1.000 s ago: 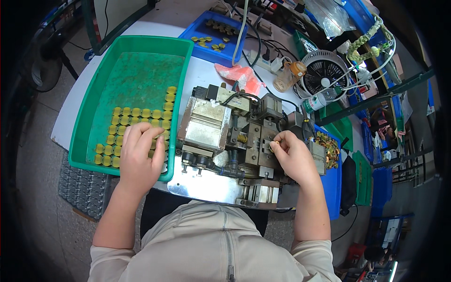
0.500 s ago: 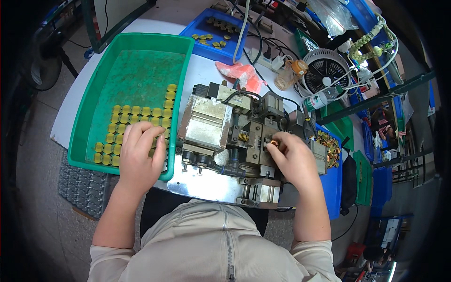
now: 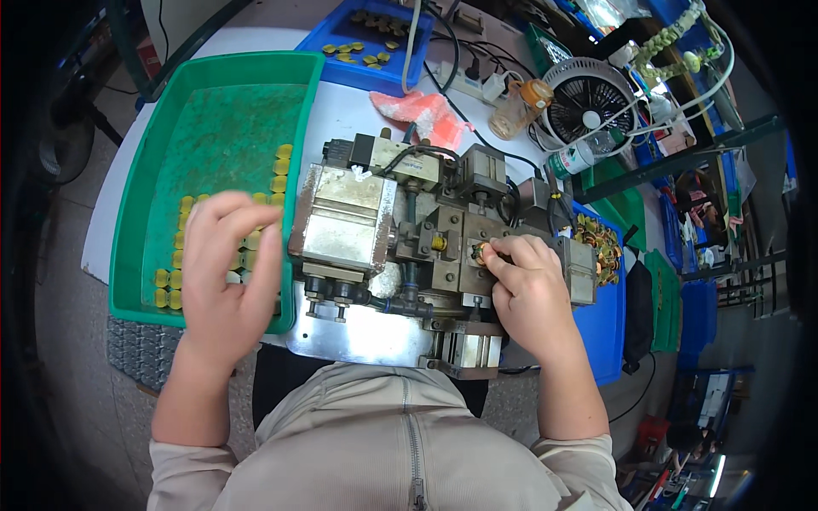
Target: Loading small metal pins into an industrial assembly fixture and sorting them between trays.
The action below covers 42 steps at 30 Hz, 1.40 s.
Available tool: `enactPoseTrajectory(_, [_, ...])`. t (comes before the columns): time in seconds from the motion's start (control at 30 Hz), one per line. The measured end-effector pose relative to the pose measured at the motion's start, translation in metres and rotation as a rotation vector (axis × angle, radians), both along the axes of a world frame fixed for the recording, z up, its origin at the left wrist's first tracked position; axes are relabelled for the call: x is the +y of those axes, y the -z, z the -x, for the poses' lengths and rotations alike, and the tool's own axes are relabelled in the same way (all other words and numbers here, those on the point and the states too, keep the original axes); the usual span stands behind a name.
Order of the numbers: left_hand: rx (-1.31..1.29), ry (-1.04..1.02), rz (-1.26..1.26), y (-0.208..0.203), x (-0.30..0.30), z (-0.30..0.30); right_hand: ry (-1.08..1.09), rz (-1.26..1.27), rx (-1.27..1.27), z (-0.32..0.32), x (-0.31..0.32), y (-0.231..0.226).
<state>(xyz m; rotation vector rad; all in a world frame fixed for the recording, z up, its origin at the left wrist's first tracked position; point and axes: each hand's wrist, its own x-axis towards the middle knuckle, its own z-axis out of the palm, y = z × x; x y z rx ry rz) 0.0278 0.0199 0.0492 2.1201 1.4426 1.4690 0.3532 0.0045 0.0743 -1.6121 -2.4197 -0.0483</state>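
The left hand (image 3: 223, 266) had lifted off the yellow pieces (image 3: 175, 281) in the green tray (image 3: 223, 70) (fingers loose, holding nothing), while the right hand (image 3: 530, 289) kept pinching a brass piece (image 3: 482, 251) into the metal machine (image 3: 409, 247).

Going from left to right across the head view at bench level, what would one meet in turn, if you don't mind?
Green tray → left hand over the brass pieces → metal fixture → right hand → heap of brass parts → green bin.

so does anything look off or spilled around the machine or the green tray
Nothing stands out. The brass pieces sit in rows in the green tray under the left hand, and the right hand rests on the machine.
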Motion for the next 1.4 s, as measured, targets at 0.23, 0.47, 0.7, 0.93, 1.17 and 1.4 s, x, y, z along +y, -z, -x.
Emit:
enactPoseTrajectory(0.23, [0.256,0.546,-0.125,-0.029,0.047,-0.103,-0.042,-0.057,0.000,-0.014,-0.001,0.002])
enactPoseTrajectory(0.47, [0.676,0.678,0.007,-0.009,0.065,-0.169,0.351,-0.330,0.536,-0.084,-0.028,-0.021])
enactPoseTrajectory(0.7, [0.684,0.755,0.054,-0.006,0.070,-0.169,0.923,-0.155,0.621,-0.232,-0.065,0.018])
enactPoseTrajectory(0.93, [0.616,0.795,0.125,-0.033,0.072,-0.168,0.939,0.050,0.202,-0.252,-0.054,0.080])
enactPoseTrajectory(1.17, [-0.245,0.665,0.700,-0.072,0.063,-0.082,0.820,-0.070,-0.004,-0.267,-0.034,0.128])
enactPoseTrajectory(1.4, [-0.705,0.141,0.918,-0.050,0.061,0.102,0.874,0.047,0.357,-0.310,-0.048,0.143])
